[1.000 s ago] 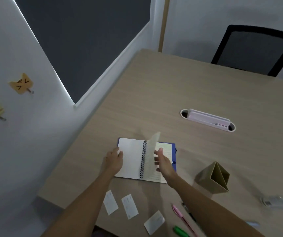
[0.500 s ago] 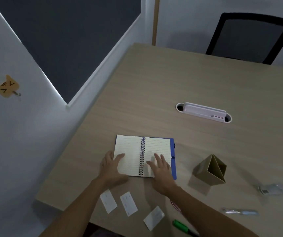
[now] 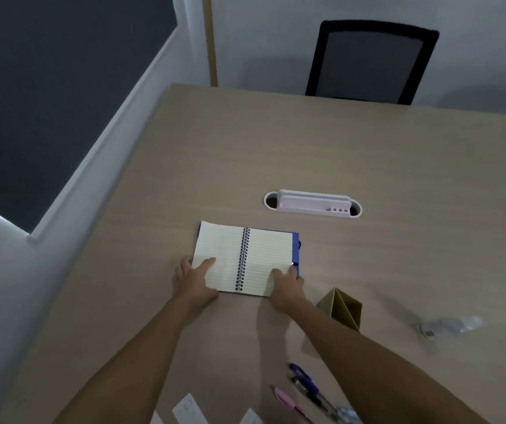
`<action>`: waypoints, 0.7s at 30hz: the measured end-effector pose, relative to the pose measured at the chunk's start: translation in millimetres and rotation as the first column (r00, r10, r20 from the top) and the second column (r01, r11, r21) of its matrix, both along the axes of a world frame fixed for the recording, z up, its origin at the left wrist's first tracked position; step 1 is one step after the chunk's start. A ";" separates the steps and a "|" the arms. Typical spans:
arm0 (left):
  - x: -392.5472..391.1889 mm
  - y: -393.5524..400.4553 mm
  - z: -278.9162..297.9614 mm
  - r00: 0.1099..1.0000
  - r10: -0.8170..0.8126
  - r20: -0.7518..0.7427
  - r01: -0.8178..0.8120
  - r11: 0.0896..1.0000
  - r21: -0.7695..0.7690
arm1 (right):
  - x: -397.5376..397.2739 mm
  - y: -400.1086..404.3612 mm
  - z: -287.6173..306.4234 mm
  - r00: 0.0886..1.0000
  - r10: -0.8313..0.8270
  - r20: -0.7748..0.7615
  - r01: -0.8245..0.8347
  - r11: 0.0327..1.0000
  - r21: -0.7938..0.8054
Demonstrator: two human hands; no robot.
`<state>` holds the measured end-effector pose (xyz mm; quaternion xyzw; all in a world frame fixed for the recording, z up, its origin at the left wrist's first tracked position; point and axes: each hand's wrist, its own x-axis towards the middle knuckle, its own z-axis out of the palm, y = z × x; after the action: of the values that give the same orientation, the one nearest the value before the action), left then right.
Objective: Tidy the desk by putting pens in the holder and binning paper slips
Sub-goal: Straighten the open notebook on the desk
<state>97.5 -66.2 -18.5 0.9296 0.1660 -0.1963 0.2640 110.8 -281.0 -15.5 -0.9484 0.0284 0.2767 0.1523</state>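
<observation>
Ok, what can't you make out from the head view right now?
- Paper slips: cut off by the bottom edge; count unclear.
- Pens: partly hidden under the right forearm; count unclear.
- Holder: inside not visible, near side behind the arm.
- Clear object: too blurred to identify.
- Bin: not in view.
- Right hand covers the notebook corner.

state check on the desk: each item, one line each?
Spiral-bound lined notebook: open flat.
Left hand: pressing the left page.
Right hand: pressing the right page.
Tan triangular pen holder: upright, contents unseen.
Blue pen, pink pen: loose.
White paper slips: unbinned.
</observation>
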 end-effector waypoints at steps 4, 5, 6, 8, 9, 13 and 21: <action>34.8 -8.1 -1.7 1.000 0.020 0.018 -0.020 0.999 0.026 | 45.2 -6.9 -1.6 1.000 -0.001 -0.015 0.001 1.000 0.030; 40.8 -9.2 -2.8 0.999 0.027 0.021 -0.028 0.999 0.028 | 53.2 -9.5 -2.9 1.000 0.008 -0.012 -0.007 0.999 0.038; 45.7 -9.9 -4.1 0.999 0.033 0.023 -0.033 0.999 0.031 | 59.6 -11.5 -3.0 1.000 0.008 -0.012 -0.007 0.999 0.047; 53.1 -10.3 -5.6 0.999 0.037 0.026 -0.038 0.999 0.036 | 68.5 -14.4 -2.7 1.000 0.015 -0.021 -0.014 0.998 0.054; 55.6 -10.7 -5.0 0.999 0.036 0.026 -0.037 0.999 0.036 | 71.5 -15.3 -1.5 0.999 0.022 -0.034 -0.020 0.998 0.055; 60.5 -13.5 2.2 0.999 0.033 -0.027 -0.032 0.999 0.039 | 78.1 -24.1 11.9 0.992 0.085 -0.089 -0.078 0.993 0.083; -0.1 -52.4 19.6 0.997 0.000 0.072 -0.001 1.000 0.012 | 57.4 -105.0 68.4 0.995 -0.008 0.103 -0.016 0.974 0.226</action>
<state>97.4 -118.6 1.1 0.9376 0.1578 -0.1615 0.2643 168.2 -385.9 52.9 -0.9380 -0.0131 0.2289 0.2599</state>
